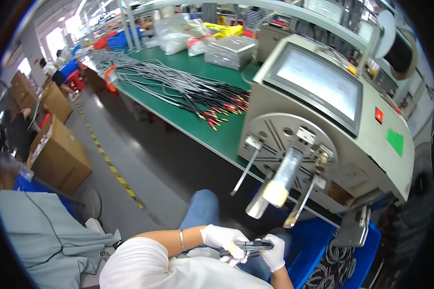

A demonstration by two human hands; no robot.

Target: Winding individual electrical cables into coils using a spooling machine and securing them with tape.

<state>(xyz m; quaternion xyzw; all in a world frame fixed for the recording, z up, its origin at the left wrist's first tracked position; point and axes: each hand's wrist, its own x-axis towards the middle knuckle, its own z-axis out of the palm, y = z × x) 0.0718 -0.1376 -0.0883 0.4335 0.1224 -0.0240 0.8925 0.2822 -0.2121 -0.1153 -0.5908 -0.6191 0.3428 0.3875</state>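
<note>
Both my hands wear white gloves and meet low in front of my body. My left hand point(225, 242) is closed round one end of a bundled grey and black cable point(250, 246). Fingers of my right hand point(273, 252) close on the other end of that same bundle. Above and to the right of my hands stands a coil winding machine point(270, 91) with a slotted round disc point(275, 132), metal posts and a lit screen point(318, 79). The posts hold no cable. Parts of the bundle are hidden by the gloves.
Many loose grey cables point(169, 79) with red and yellow tips lie on the green table point(154, 103). A blue bin point(299, 257) of coiled cables stands at lower right. Cardboard boxes point(62, 159) and a yellow-black floor strip point(108, 161) are left; people sit farther back.
</note>
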